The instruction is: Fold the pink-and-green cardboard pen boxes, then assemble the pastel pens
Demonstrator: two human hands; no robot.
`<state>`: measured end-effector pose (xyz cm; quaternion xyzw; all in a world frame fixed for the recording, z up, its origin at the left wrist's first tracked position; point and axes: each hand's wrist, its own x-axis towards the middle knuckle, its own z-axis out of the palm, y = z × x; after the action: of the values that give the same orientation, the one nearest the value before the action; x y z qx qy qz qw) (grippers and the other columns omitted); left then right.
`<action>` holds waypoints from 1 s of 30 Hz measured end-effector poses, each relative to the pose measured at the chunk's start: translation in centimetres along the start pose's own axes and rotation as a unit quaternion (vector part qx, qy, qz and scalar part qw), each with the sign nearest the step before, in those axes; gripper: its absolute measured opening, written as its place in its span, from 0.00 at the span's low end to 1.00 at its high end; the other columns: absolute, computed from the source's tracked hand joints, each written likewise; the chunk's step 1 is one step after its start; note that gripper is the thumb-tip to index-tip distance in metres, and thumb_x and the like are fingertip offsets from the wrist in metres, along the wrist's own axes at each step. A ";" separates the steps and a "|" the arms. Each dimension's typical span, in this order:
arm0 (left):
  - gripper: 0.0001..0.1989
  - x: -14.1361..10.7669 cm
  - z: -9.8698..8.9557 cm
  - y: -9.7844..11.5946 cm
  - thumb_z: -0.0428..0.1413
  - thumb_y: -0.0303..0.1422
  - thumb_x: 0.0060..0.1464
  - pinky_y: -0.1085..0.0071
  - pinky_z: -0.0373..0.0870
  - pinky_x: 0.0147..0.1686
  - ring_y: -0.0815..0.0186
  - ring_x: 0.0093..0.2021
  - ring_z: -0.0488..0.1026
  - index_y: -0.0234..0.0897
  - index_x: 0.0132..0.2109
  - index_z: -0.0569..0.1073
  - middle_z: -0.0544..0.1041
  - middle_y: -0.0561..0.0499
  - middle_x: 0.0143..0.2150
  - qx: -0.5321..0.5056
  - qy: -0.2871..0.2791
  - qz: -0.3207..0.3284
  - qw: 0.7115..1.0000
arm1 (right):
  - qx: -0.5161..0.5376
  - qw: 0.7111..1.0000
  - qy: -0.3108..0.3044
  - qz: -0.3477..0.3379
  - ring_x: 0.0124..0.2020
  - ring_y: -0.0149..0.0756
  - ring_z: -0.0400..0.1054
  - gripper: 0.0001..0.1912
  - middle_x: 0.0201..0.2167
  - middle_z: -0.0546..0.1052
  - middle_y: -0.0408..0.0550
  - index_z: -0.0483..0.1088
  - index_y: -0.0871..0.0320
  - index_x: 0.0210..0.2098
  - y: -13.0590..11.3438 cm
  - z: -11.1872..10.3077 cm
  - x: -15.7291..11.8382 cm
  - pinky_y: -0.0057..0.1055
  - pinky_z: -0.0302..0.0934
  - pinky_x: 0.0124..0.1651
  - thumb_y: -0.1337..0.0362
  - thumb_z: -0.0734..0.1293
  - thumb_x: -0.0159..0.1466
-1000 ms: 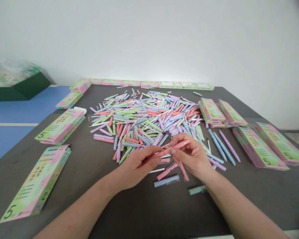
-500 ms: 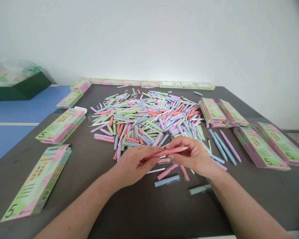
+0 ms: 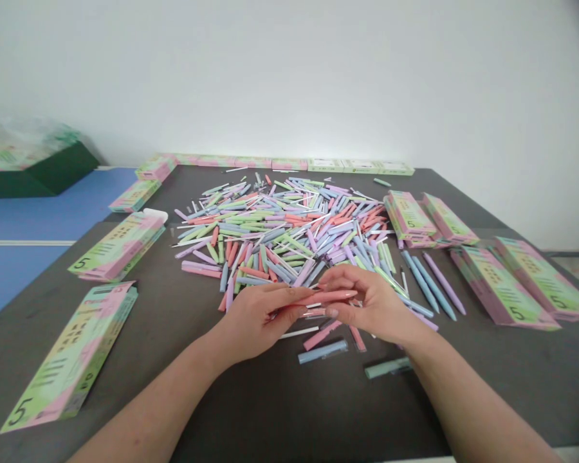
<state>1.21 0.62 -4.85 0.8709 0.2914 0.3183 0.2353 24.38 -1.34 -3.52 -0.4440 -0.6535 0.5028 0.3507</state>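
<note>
A pink pen [image 3: 330, 296] lies level between my two hands above the near side of the pen pile. My left hand [image 3: 258, 315] is closed round its left end, thumb below and fingers above. The pen's pointed end reaches into my right hand [image 3: 371, 305], whose curled fingers lie behind it and whose thumb is just under it; exact contact is partly hidden. Below are a blue pen barrel [image 3: 321, 352], a pink barrel [image 3: 322, 335] and a green barrel [image 3: 387, 367], some with clear clips. Past them spreads a heap of pastel pen parts and white refills [image 3: 280, 231].
Two whole-looking blue pens [image 3: 427, 283] and a purple pen [image 3: 442, 283] lie right of the heap. Printed boxes stand at right [image 3: 506, 286] and left [image 3: 72, 354]; one left box [image 3: 118, 247] has its flap up. More boxes [image 3: 253, 163] line the back edge. A green bin [image 3: 43, 173] stands far left.
The pink pen has shifted slightly left and down, with its pointed end drawn back from my right palm. My right thumb now sits a little lower, under the pen.
</note>
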 end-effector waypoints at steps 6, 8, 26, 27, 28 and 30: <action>0.13 0.1 0.0 -0.1 0.54 0.28 0.60 0.74 0.69 0.33 0.69 0.32 0.75 0.37 0.52 0.75 0.81 0.49 0.36 -0.003 0.017 0.010 1.000 | -0.067 0.996 0.050 -0.022 0.27 0.33 0.71 0.09 0.27 0.77 0.46 0.75 0.59 0.34 -0.1 -0.4 0.1 0.26 0.65 0.28 0.59 0.70 0.60; 0.14 0.1 0.1 -0.1 0.54 0.28 0.60 0.74 0.70 0.34 0.68 0.33 0.76 0.38 0.52 0.75 0.81 0.49 0.37 -0.001 0.022 0.014 1.000 | -0.080 0.996 0.050 0.000 0.23 0.33 0.70 0.14 0.23 0.76 0.46 0.75 0.60 0.30 0.2 -0.3 0.2 0.25 0.62 0.23 0.54 0.68 0.62; 0.14 0.0 0.2 -0.1 0.54 0.27 0.60 0.74 0.68 0.32 0.70 0.31 0.74 0.38 0.52 0.74 0.80 0.50 0.35 0.025 0.030 0.027 0.999 | -0.122 0.992 0.029 -0.009 0.20 0.29 0.66 0.22 0.17 0.72 0.44 0.68 0.59 0.22 0.1 0.0 0.3 0.25 0.56 0.23 0.53 0.61 0.67; 0.14 0.1 0.2 -0.1 0.54 0.27 0.60 0.75 0.68 0.32 0.70 0.31 0.74 0.38 0.52 0.74 0.81 0.50 0.35 0.026 0.030 0.030 0.999 | -0.137 0.990 0.029 -0.013 0.19 0.29 0.65 0.23 0.16 0.70 0.43 0.67 0.59 0.21 0.0 0.0 0.3 0.25 0.55 0.23 0.53 0.59 0.68; 0.14 0.1 0.2 -0.1 0.54 0.27 0.60 0.75 0.68 0.32 0.70 0.31 0.74 0.38 0.52 0.74 0.81 0.50 0.35 0.027 0.029 0.031 0.999 | -0.144 0.989 0.027 -0.019 0.19 0.29 0.65 0.24 0.16 0.70 0.43 0.67 0.59 0.21 0.0 0.0 0.3 0.25 0.55 0.22 0.53 0.59 0.68; 0.13 0.1 0.1 -0.1 0.54 0.28 0.60 0.75 0.68 0.31 0.70 0.30 0.74 0.37 0.51 0.75 0.80 0.50 0.34 0.026 0.029 0.027 0.999 | -0.136 0.990 0.021 -0.032 0.22 0.30 0.67 0.17 0.21 0.74 0.44 0.70 0.59 0.28 -0.3 -0.1 0.2 0.26 0.56 0.23 0.54 0.62 0.67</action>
<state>1.31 0.76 -4.98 0.8745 0.2825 0.3424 0.1954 24.36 -1.14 -3.21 -0.4770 -0.7219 0.3886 0.3166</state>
